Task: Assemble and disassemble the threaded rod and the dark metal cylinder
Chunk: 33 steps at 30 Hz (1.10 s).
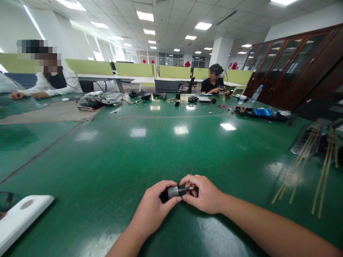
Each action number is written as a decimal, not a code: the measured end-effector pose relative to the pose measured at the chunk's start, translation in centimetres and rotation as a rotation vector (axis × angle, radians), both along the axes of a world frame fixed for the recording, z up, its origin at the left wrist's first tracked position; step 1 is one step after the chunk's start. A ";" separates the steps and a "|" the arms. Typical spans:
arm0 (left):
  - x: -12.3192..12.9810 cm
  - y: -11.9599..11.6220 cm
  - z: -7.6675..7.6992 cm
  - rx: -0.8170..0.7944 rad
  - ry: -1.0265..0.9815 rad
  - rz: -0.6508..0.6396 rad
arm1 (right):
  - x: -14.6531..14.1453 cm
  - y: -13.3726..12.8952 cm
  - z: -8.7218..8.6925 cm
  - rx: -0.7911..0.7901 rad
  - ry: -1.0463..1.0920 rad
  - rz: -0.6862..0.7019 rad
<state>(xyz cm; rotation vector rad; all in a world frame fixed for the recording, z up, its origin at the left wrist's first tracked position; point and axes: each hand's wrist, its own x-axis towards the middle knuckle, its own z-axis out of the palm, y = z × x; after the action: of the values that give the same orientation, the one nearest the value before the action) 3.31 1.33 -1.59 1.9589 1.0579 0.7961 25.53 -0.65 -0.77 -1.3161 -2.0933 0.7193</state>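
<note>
Just above the green table [150, 153], low in the middle of the head view, is a small metal cylinder with a spring and shaft [173, 192]. It lies sideways, its grey body to the left and its thin shaft pointing right. My left hand [154, 203] is closed round the grey body, thumb in front and index finger over the top. Curled about the spring end is my right hand [205, 194], with its thumb and fingertips at the dark spring. The shaft tip shows between those fingers. My left palm hides the cylinder's far left end.
Thin bamboo sticks [302, 160] lie at the right. A white flat device [25, 217] sits at the near left. Cables, tools and a black tray [261, 113] line the far side, with a water bottle [257, 93]. Two people sit across the table.
</note>
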 end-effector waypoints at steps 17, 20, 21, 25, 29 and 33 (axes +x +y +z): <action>0.5 0.0 -0.1 0.022 0.007 -0.024 | 0.1 -0.4 -0.3 0.024 0.019 0.034; 0.4 0.2 -0.3 0.018 0.029 -0.022 | 0.1 -0.3 -0.3 0.029 0.015 0.030; 0.4 0.2 -0.3 0.016 0.038 -0.019 | 0.1 -0.2 -0.3 0.031 0.012 0.030; 0.3 0.3 -0.5 0.022 0.060 -0.026 | 0.2 0.0 -0.2 0.036 0.013 0.035; 0.3 0.3 -0.7 0.041 0.068 -0.034 | 0.3 0.1 -0.2 0.029 0.017 0.035; 0.2 0.3 -0.8 0.044 0.085 -0.022 | 0.3 0.2 -0.2 0.020 0.027 0.043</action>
<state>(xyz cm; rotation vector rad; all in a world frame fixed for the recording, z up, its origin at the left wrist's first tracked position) 3.48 1.67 -2.39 2.0536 1.0750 0.7357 25.84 -0.47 -0.99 -1.2472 -2.1080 0.7285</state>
